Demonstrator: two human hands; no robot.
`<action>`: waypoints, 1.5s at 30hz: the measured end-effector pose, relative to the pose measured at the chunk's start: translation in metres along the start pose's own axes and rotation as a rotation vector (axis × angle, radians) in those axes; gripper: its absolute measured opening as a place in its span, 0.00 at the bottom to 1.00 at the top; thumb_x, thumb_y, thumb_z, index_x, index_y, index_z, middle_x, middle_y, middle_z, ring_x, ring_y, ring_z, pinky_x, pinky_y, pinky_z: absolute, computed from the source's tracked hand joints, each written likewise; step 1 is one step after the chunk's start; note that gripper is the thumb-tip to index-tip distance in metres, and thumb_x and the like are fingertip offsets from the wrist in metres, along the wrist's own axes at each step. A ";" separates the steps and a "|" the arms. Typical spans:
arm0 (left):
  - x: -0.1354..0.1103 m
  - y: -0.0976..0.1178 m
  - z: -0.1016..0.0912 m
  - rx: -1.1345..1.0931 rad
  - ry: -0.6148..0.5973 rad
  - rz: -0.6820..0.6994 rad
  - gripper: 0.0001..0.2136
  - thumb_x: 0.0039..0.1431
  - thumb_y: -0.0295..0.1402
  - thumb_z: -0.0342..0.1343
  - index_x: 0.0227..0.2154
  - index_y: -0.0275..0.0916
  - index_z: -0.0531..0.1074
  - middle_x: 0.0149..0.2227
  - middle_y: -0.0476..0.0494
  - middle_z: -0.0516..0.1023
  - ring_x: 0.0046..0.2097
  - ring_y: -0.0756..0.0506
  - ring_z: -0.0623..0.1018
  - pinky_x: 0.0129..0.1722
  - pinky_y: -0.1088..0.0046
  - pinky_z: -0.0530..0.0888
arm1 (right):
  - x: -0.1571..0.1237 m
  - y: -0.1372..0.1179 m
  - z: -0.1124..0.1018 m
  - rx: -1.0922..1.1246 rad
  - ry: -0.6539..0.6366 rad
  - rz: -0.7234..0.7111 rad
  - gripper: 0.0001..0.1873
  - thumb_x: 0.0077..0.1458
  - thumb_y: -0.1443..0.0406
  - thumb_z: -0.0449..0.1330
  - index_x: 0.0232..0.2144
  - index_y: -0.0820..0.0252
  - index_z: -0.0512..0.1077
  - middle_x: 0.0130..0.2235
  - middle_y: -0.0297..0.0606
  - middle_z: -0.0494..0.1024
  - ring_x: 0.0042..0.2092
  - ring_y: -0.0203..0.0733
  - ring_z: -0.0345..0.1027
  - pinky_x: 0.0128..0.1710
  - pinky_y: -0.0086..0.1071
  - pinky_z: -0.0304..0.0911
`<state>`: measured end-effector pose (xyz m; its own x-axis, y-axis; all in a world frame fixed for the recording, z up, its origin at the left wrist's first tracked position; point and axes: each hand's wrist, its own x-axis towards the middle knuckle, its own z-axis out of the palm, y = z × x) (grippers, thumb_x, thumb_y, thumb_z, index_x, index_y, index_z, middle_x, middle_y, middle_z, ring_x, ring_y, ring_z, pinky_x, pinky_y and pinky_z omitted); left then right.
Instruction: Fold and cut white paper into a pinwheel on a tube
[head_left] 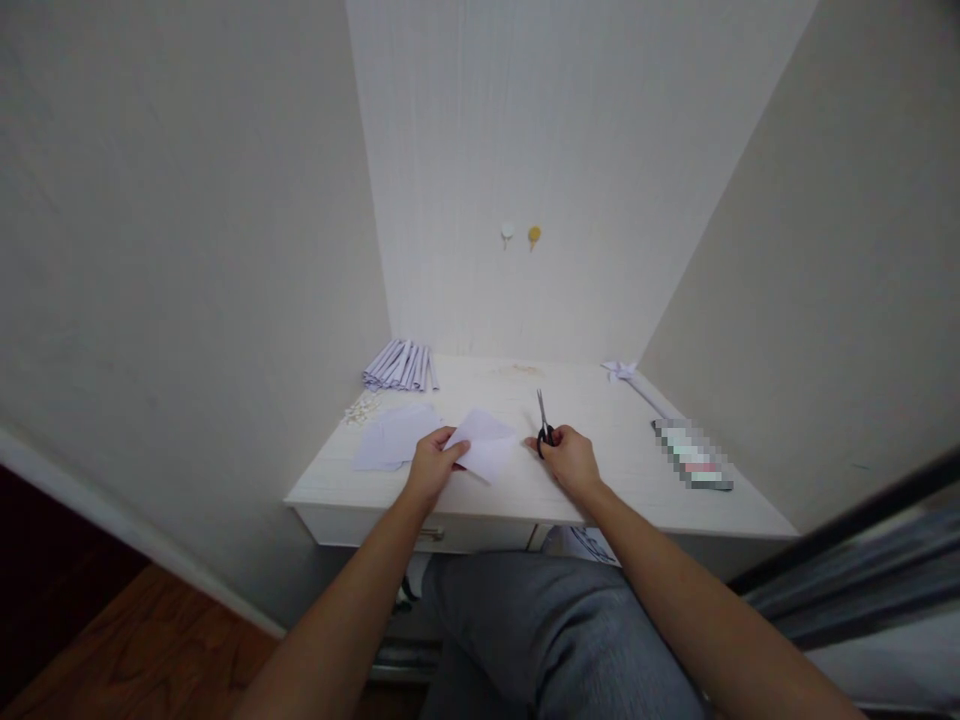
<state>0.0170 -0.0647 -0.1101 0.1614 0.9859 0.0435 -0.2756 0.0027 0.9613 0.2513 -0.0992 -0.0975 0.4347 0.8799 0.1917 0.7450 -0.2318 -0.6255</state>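
My left hand [436, 462] pinches a square sheet of white paper [486, 443] at its left side, thumb on top, just above the desk. In my right hand [568, 458] is a pair of black-handled scissors [543, 425], its blades pointing away from me toward the wall. The scissors are apart from the paper, a short way to its right. More white paper sheets [394, 435] lie overlapping on the desk to the left of my left hand.
On the white desk [637, 500], rolled paper tubes [401, 365] and small white pieces [361, 409] lie at left. A paper pinwheel [621, 372] on a paper stick and a blurred-out phone-like object [694, 455] lie at right. Walls enclose three sides.
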 end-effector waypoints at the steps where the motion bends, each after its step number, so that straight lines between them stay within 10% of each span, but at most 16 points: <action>1: 0.000 0.000 0.000 0.005 -0.001 0.003 0.16 0.37 0.35 0.69 0.32 0.34 0.79 0.30 0.46 0.81 0.30 0.46 0.77 0.31 0.71 0.74 | 0.000 -0.001 0.001 -0.015 0.005 -0.005 0.17 0.50 0.51 0.68 0.28 0.59 0.73 0.30 0.44 0.81 0.32 0.45 0.71 0.28 0.32 0.52; 14: 0.000 -0.001 0.003 -0.016 0.040 0.023 0.16 0.38 0.34 0.69 0.32 0.35 0.77 0.31 0.46 0.82 0.30 0.46 0.78 0.29 0.72 0.75 | 0.012 -0.003 0.014 -0.007 0.031 -0.096 0.14 0.53 0.55 0.66 0.38 0.57 0.78 0.39 0.41 0.84 0.40 0.47 0.77 0.34 0.31 0.60; 23: -0.001 -0.004 0.002 -0.069 0.016 0.008 0.21 0.38 0.35 0.71 0.39 0.35 0.79 0.38 0.40 0.86 0.40 0.41 0.83 0.48 0.61 0.75 | 0.005 -0.001 0.016 -0.089 0.046 -0.124 0.09 0.54 0.58 0.64 0.32 0.56 0.74 0.33 0.37 0.82 0.34 0.43 0.74 0.32 0.30 0.58; 37: -0.030 0.014 0.002 -0.150 0.088 -0.070 0.15 0.39 0.36 0.72 0.32 0.36 0.81 0.33 0.43 0.84 0.33 0.47 0.77 0.31 0.74 0.69 | 0.034 -0.028 -0.012 -0.298 -0.560 -0.026 0.15 0.65 0.60 0.60 0.51 0.61 0.72 0.51 0.42 0.76 0.46 0.45 0.74 0.44 0.42 0.74; 45: -0.060 0.043 0.017 -0.292 0.106 -0.029 0.15 0.39 0.36 0.71 0.32 0.37 0.78 0.30 0.47 0.81 0.31 0.48 0.76 0.33 0.72 0.72 | 0.016 -0.048 -0.028 -0.082 -0.476 -0.085 0.10 0.45 0.68 0.72 0.20 0.62 0.74 0.20 0.36 0.77 0.28 0.42 0.75 0.29 0.29 0.67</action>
<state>0.0115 -0.1265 -0.0669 0.0780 0.9966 -0.0259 -0.5352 0.0638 0.8423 0.2360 -0.0854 -0.0434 0.1054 0.9846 -0.1396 0.8137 -0.1661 -0.5571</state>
